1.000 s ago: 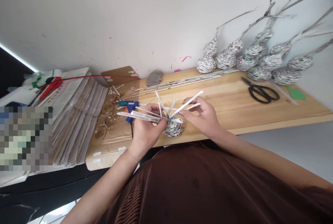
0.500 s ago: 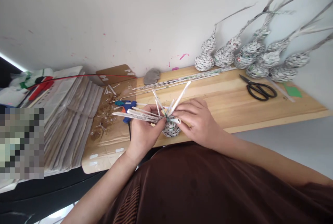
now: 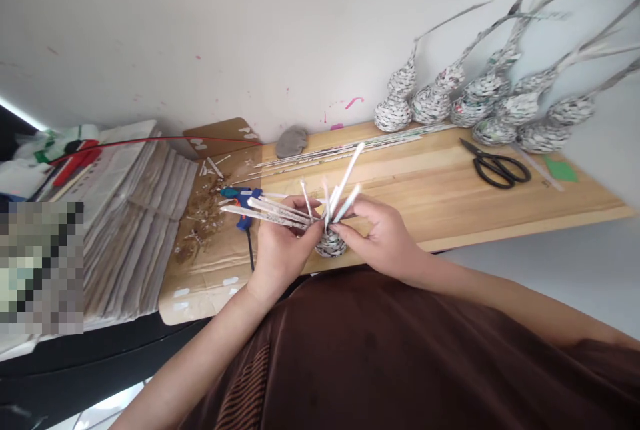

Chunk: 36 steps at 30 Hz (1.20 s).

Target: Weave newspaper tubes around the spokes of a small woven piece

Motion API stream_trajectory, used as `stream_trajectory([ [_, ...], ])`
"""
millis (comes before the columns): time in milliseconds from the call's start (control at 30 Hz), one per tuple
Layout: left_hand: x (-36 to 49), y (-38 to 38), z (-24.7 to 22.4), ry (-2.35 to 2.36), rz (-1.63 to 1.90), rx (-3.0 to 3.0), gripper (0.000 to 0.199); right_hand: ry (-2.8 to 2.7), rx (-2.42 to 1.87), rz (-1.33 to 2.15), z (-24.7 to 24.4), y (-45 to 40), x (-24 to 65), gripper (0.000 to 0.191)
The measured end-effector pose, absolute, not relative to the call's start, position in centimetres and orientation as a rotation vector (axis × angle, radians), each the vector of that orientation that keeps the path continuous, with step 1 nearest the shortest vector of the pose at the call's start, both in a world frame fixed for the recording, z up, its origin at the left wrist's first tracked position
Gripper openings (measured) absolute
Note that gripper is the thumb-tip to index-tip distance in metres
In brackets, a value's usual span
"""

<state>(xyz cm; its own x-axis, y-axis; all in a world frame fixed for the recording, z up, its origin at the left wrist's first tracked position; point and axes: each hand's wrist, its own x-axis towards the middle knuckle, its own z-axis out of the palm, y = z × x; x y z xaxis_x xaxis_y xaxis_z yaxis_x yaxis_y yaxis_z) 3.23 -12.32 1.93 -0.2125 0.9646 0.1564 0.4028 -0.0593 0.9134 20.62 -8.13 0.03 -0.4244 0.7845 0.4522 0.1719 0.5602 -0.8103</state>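
Observation:
A small woven paper gourd (image 3: 331, 244) with several rolled-paper strips (image 3: 280, 211) fanning out of its top is between my hands, near the front edge of the wooden board. My left hand (image 3: 289, 241) is closed on its left side, the thumb pressed at the base of the strips. From the right, my right hand (image 3: 376, 231) pinches a strip (image 3: 349, 203) close to the weave, thumb below and fingers above. Part of the gourd's top is hidden by the thumbs.
Finished woven gourds (image 3: 393, 113) stand at the back right, near black scissors (image 3: 500, 169). Long paper rods (image 3: 340, 152) and a grey stone (image 3: 291, 143) lie behind my hands. At left are a blue glue gun (image 3: 243, 207), cardboard (image 3: 210, 283) and stacked newspapers (image 3: 135, 230).
The right-hand strip that pointed toward the front now points up and to the right between my right fingers. My right hand has shifted slightly, and the strips on the left moved a little.

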Motion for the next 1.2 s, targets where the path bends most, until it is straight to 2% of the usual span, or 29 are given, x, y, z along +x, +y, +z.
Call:
stream_trajectory([
  [167,3.00,-12.26,1.99,1.590,1.285,1.480,0.026,-2.009,-0.513,0.654,-0.37,-7.68,20.62,0.018],
  [367,3.07,-12.34,2.07,1.569,1.281,1.513,0.018,-2.065,-0.609,0.493,-0.24,-7.32,20.95,0.006],
  [433,3.12,-12.35,2.01,1.551,1.260,1.533,0.017,-2.038,-0.641,0.551,-0.22,-7.46,20.99,0.004],
  [667,3.33,-12.52,1.71,1.523,1.239,1.482,0.019,-1.797,-0.794,1.128,-0.10,-7.92,20.95,0.005],
  [733,3.38,-12.56,1.67,1.534,1.261,1.448,0.016,-1.824,-0.779,1.134,0.05,-7.93,21.00,0.006],
  [900,3.51,-12.66,1.78,1.541,1.264,1.461,0.010,-1.985,-0.796,0.889,0.35,-8.01,20.97,0.005],
  [1067,3.40,-12.94,1.60,1.546,1.252,1.454,0.008,-1.818,-0.791,1.134,-0.07,-8.03,20.90,0.003],
  [1200,2.74,-13.12,1.63,1.563,1.235,1.684,0.007,-1.737,-0.796,1.278,-0.17,-7.65,21.00,0.010],
])
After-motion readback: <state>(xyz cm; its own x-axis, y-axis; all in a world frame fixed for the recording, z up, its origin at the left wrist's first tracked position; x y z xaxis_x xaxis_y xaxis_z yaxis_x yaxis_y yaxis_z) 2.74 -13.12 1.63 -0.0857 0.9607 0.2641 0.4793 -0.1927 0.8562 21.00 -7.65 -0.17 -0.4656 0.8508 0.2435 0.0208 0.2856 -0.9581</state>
